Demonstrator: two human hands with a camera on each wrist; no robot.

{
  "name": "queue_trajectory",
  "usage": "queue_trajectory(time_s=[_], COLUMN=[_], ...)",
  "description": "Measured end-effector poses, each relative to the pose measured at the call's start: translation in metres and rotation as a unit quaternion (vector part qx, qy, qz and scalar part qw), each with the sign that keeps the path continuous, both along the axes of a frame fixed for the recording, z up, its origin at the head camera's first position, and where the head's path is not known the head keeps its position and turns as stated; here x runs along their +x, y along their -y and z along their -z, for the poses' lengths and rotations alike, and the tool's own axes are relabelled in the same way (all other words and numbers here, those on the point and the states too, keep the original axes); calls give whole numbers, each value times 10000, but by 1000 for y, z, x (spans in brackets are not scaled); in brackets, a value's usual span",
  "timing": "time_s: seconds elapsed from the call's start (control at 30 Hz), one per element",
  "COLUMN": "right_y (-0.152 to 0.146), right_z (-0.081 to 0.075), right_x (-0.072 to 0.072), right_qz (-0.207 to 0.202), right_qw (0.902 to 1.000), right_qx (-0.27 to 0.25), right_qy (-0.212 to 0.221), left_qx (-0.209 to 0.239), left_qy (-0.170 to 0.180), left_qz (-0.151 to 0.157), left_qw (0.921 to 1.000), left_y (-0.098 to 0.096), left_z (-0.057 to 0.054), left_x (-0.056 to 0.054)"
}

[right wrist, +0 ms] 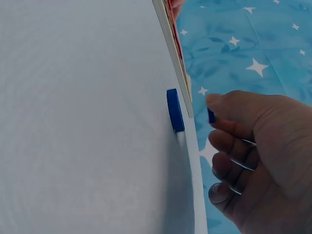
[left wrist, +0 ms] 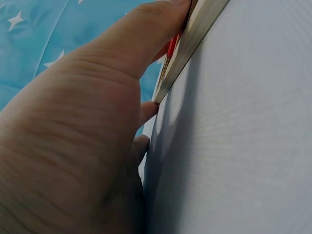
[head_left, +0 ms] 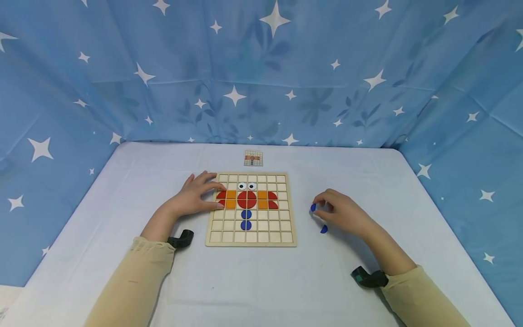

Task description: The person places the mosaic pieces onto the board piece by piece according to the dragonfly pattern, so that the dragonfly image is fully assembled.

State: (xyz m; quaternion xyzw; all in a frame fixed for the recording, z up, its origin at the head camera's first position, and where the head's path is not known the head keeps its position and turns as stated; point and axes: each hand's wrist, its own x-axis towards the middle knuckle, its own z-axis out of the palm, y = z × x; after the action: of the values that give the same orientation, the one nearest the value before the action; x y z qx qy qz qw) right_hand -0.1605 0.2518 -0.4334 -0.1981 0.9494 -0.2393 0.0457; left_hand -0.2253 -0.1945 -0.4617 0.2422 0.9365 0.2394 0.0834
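A wooden grid board (head_left: 251,238) lies on the white table with colored pieces in its squares: red quarter-round pieces (head_left: 247,200), orange squares (head_left: 262,200), two googly eyes (head_left: 247,186) and blue rounds (head_left: 246,219) below. At the board's left edge my left hand (head_left: 196,195) rests with fingers spread, thumb and index finger touching the red pieces there. My right hand (head_left: 341,211), right of the board, pinches a small blue piece (right wrist: 211,115) between thumb and index finger, above the table. Another blue piece (head_left: 324,229) with a curved side lies just below that hand.
Behind the board lies a small picture card (head_left: 253,158) showing a similar pattern on a grid. A blue curtain (head_left: 261,91) with white stars surrounds the white table (head_left: 261,281) at the back and sides. Each wrist wears a black camera strap (head_left: 181,239).
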Motion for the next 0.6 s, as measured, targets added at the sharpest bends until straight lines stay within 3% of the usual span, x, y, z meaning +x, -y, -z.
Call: queue_trajectory(time_s=[0.23, 0.6], right_y=[24, 93], right_z=[-11, -20], right_x=[1, -4], right_qz=[-320, -923], right_qw=[9993, 9951], right_qx=[-192, -228], right_qy=[86, 276], left_qx=[10, 22], left_qy=[-6, 9], left_qz=[10, 25], left_qw=[10000, 10000], left_y=[0, 1], left_z=[0, 1], left_x=[1, -1])
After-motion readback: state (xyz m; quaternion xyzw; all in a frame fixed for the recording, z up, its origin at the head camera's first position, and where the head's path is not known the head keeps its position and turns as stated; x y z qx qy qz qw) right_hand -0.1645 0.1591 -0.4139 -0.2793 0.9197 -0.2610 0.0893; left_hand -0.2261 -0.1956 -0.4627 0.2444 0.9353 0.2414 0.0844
